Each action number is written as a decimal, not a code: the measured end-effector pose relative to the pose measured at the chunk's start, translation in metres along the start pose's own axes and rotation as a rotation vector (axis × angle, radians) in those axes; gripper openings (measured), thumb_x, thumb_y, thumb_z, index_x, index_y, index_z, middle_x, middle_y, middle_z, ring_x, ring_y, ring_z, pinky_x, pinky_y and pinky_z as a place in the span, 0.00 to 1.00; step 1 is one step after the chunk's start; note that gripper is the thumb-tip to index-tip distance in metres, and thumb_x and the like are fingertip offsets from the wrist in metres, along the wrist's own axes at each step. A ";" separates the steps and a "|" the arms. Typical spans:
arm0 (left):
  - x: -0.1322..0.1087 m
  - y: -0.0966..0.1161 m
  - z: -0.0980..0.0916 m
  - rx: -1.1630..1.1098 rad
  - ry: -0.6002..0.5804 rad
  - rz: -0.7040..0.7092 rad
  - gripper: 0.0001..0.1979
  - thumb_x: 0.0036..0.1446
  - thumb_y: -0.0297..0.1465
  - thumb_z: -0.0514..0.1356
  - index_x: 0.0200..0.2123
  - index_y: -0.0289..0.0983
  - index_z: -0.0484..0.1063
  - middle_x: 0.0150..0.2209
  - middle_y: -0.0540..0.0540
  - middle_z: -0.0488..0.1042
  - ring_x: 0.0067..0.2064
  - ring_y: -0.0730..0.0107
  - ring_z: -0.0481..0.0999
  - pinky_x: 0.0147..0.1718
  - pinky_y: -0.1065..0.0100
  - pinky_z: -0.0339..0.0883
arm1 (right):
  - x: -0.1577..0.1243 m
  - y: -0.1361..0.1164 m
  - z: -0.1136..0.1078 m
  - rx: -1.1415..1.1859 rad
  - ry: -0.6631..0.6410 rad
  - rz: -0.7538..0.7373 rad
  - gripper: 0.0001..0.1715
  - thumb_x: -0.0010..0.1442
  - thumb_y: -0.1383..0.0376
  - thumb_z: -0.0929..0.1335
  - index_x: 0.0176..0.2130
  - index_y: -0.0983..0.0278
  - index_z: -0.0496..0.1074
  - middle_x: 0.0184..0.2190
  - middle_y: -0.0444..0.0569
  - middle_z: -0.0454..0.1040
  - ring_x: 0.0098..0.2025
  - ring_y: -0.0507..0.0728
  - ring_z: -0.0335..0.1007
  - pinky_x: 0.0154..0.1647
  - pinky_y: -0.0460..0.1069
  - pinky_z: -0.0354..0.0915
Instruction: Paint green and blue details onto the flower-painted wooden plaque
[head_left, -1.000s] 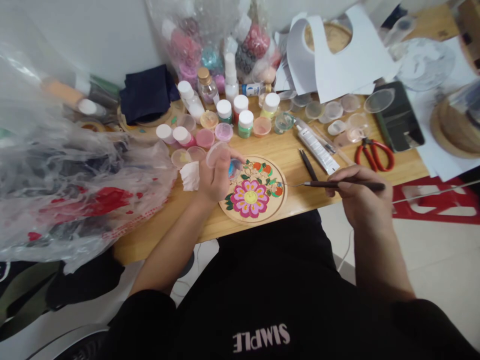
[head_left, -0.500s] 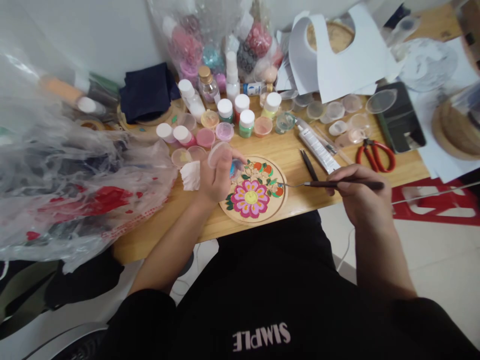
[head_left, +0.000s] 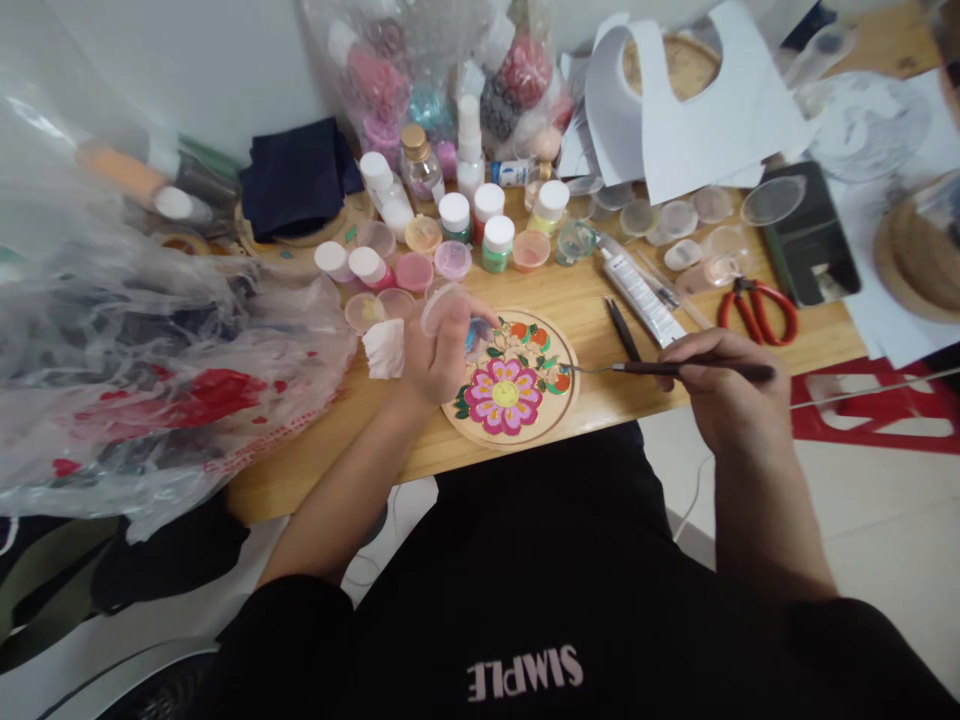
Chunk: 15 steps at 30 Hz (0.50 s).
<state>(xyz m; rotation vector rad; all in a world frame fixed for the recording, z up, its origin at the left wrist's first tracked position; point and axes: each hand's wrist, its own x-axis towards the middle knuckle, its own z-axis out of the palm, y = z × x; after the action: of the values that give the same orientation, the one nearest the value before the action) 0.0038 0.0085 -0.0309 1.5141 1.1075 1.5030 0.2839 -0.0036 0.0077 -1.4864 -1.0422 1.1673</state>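
Observation:
A round wooden board (head_left: 551,410) with a pink flower, green leaves and orange shapes lies at the table's front edge. My right hand (head_left: 724,385) is closed around the dark handle of a thin metal tool (head_left: 637,368); the tool's tip is at the board's right side, by an orange and green shape. At the board's upper left, my left hand (head_left: 442,355) has its fingers wrapped round a small clear cup (head_left: 474,338) with blue in it. A clear lid (head_left: 442,308) shows at the same hand.
Paint jars (head_left: 498,244) and small cups (head_left: 531,250) stand behind the board. A white tube (head_left: 643,298), black tweezers (head_left: 622,328), red-handled pliers (head_left: 759,312) and a phone (head_left: 814,240) lie to the right. Plastic bags (head_left: 172,380) fill the left; a crumpled tissue (head_left: 385,350) sits beside my left hand.
The view has shifted slightly, so the tabletop things appear a little further right. Both hands keep their holds, and the tool's tip stays at the board's right side.

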 end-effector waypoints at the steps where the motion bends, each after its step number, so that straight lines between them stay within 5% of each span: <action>1: 0.000 0.000 0.000 -0.009 0.001 0.002 0.30 0.72 0.51 0.49 0.29 0.40 0.79 0.22 0.48 0.74 0.23 0.73 0.71 0.24 0.67 0.63 | 0.000 0.000 -0.001 0.001 -0.009 -0.007 0.05 0.37 0.69 0.71 0.21 0.62 0.78 0.19 0.42 0.73 0.21 0.52 0.68 0.28 0.50 0.61; 15: 0.002 0.007 0.002 -0.001 0.008 -0.006 0.30 0.72 0.51 0.50 0.27 0.39 0.79 0.22 0.48 0.74 0.21 0.75 0.69 0.20 0.69 0.60 | 0.000 -0.001 -0.011 -0.079 -0.156 -0.126 0.05 0.42 0.68 0.75 0.26 0.59 0.82 0.24 0.43 0.77 0.25 0.52 0.72 0.29 0.49 0.64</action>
<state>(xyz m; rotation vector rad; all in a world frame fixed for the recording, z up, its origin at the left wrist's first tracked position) 0.0060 0.0078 -0.0240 1.5038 1.1145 1.5066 0.2943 -0.0054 0.0096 -1.3850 -1.2821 1.1779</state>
